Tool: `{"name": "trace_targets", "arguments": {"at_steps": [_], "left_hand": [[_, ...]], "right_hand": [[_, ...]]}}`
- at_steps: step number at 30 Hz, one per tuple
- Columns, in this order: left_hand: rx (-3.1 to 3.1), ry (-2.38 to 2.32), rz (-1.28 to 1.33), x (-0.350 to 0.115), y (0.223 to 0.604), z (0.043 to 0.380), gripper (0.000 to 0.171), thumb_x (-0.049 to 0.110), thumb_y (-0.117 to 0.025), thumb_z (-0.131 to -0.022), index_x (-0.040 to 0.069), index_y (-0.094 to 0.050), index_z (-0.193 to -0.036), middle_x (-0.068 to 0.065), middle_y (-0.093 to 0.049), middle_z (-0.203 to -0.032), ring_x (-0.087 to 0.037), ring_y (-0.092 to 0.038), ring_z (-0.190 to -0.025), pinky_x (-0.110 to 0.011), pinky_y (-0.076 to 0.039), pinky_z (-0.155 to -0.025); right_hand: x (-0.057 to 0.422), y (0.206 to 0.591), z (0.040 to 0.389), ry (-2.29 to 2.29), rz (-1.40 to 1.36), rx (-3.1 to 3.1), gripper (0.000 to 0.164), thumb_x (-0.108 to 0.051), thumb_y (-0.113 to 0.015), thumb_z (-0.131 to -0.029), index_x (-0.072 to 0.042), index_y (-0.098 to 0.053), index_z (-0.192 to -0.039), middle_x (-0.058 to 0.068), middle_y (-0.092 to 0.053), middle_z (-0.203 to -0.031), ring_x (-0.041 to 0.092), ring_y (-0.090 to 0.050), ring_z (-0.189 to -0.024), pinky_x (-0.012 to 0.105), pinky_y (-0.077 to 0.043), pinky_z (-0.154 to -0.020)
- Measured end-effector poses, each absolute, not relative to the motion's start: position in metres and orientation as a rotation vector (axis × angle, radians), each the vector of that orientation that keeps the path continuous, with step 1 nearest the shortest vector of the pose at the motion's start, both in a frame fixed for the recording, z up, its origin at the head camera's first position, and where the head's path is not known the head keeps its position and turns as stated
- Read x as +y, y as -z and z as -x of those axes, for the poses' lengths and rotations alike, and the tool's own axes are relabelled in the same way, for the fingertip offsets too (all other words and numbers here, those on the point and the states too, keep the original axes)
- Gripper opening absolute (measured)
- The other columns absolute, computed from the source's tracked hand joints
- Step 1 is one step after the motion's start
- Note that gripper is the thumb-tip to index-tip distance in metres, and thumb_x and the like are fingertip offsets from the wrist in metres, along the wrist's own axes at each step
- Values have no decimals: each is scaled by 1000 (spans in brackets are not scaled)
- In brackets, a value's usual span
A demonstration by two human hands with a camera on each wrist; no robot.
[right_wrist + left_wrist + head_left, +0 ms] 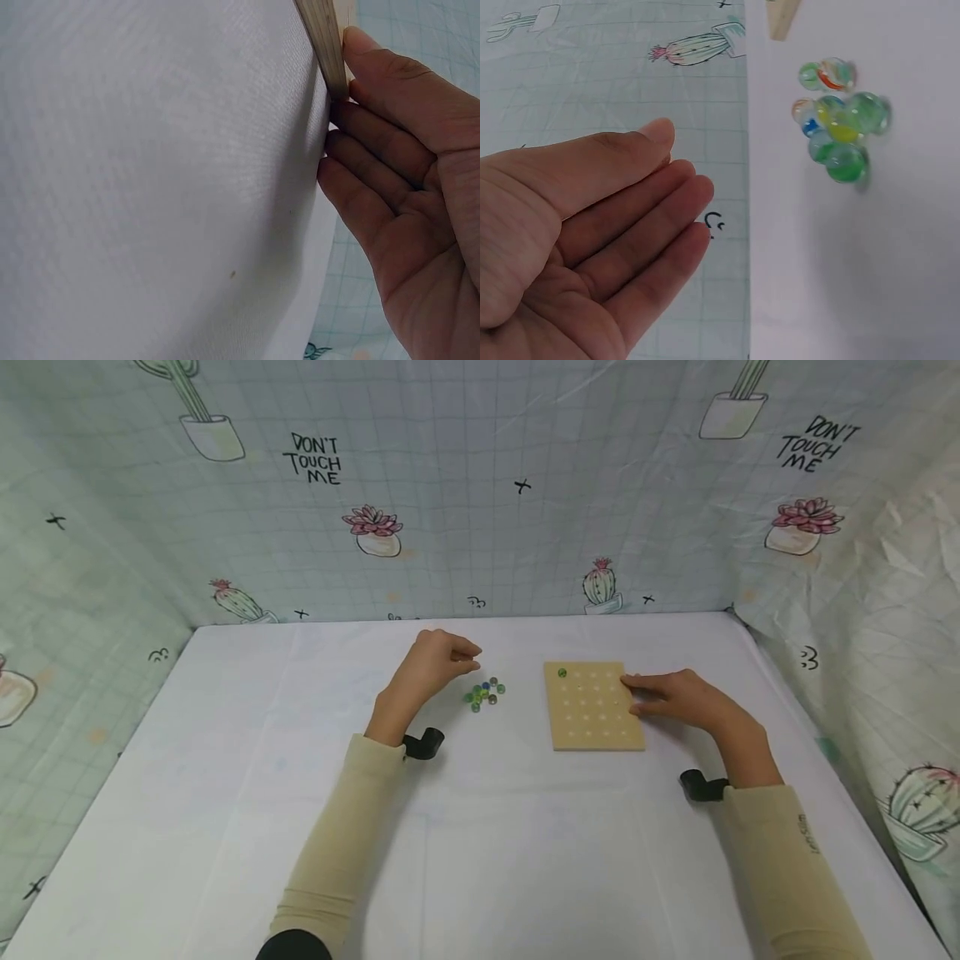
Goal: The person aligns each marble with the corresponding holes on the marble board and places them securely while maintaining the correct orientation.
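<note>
Touching the right edge of a square, tan wooden board (595, 727) with rows of pale dimples, the right hand (678, 697), fingers extended, covers part of that side. One round green marble (562, 673) sits near its far left corner. The left hand (427, 664), fingers relaxed, hovers beside clustered multicoloured glass marbles (483, 693) on the white table (487, 860). Pale green curtains (450, 452) printed with potted plants rise behind and on both sides.
</note>
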State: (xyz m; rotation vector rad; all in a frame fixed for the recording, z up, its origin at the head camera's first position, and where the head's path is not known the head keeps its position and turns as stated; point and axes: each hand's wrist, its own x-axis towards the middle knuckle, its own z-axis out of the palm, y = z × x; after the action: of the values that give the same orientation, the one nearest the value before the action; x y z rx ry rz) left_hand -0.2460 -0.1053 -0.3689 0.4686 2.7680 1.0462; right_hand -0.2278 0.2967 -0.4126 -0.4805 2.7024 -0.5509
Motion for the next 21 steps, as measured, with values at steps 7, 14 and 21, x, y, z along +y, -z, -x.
{"name": "trace_targets", "arguments": {"at_steps": [7,14,21], "left_hand": [[2794,-919,-525,-112,377,247,27,15,-74,-95,5,-76,-120,-8,-75,-115,-22,-70,-105,-36,-58,-87],[2780,-869,-521,-121,383,243,24,13,-74,-94,5,-77,-117,-7,-77,-111,-22,-71,-105,-35,-58,-87],[2751,-890,-518,-128,390,243,22,13,-75,-94,7,-78,-115,-6,-77,-111,-22,-70,-108,-37,-57,-90]], "right_hand": [[294,414,227,552,432,2684,67,-45,-69,-96,-13,-49,-151,20,-45,-153,47,-39,-141,64,-35,-112],[293,411,227,544,468,2691,66,-44,-69,-96,-13,-50,-151,20,-47,-151,46,-42,-140,63,-37,-111],[293,408,228,513,469,2698,65,-42,-70,-96,-12,-51,-150,22,-48,-150,47,-43,-139,63,-38,-111]]}}
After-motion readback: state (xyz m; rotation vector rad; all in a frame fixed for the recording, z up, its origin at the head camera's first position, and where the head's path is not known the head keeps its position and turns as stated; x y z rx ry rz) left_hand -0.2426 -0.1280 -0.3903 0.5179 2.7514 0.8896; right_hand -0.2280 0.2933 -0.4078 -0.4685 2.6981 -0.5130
